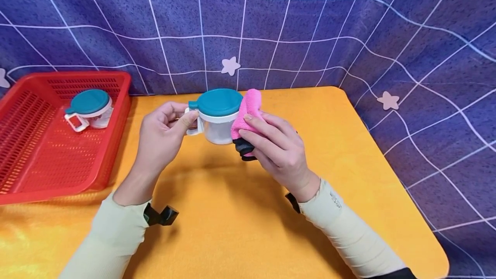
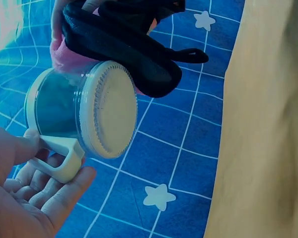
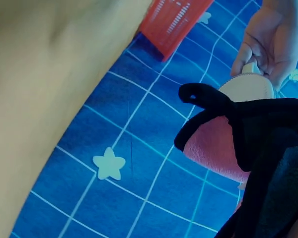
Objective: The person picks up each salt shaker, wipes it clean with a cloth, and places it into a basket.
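A clear jar (image 1: 219, 130) with a teal lid and a white handle is held above the table. My left hand (image 1: 162, 134) pinches its white handle (image 2: 64, 156) between thumb and fingers. On the jar's right side, my right hand (image 1: 280, 147) holds a folded pink cloth (image 1: 248, 113) with black edging against the wall. In the left wrist view the jar's round base (image 2: 115, 110) faces the camera, and the cloth's black edging (image 2: 124, 47) covers part of its side. From the right wrist, the cloth hides most of the jar.
A red plastic basket (image 1: 112, 141) stands at the left of the orange-covered table (image 1: 240, 223). Inside it sits a second teal-lidded jar (image 1: 91, 104) with a white handle. A blue gridded curtain (image 1: 271, 25) with pale stars hangs behind and to the right.
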A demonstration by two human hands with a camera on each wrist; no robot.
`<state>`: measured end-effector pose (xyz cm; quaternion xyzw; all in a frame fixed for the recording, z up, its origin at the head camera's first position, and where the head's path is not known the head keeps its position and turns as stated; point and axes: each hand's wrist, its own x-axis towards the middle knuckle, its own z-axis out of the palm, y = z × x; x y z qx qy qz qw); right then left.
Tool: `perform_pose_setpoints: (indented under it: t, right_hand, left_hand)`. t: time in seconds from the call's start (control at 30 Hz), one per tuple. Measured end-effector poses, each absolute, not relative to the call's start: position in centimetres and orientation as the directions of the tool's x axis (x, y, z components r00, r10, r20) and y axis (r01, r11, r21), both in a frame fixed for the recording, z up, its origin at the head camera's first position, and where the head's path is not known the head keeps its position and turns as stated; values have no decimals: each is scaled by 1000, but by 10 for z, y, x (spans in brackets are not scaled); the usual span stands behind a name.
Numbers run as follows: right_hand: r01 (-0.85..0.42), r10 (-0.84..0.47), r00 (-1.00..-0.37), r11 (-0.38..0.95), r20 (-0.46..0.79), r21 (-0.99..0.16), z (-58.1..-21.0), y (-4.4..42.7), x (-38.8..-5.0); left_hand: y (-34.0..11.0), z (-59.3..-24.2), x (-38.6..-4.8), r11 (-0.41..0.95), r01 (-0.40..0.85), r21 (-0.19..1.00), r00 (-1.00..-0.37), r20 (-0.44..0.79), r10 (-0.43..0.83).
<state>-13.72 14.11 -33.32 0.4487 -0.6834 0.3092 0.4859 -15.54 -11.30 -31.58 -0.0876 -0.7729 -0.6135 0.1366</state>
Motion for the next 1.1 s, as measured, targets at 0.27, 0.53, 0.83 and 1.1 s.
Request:
perform_pose_setpoints:
  t: [0.27, 0.53, 0.83, 1.1]
  right_hand:
    - [-871, -439, -22, 449, 898, 198, -327, 134, -142]
    - [-849, -576, -37, 449, 816, 278, -329, 126, -147]
    - [-835, -635, -62, 455, 770, 308, -346, 116, -146]
    - [-833, -668, -84, 455, 740, 316, -358, 118, -147]
  left_hand:
    - [-110, -312, -166, 283, 267, 921, -956, 290, -41]
    - [-108, -312, -174, 276, 232, 933, -966, 255, -50]
    - [-106, -318, -178, 294, 224, 929, -971, 240, -19]
    - [-108, -321, -179, 272, 206, 940, -971, 230, -58]
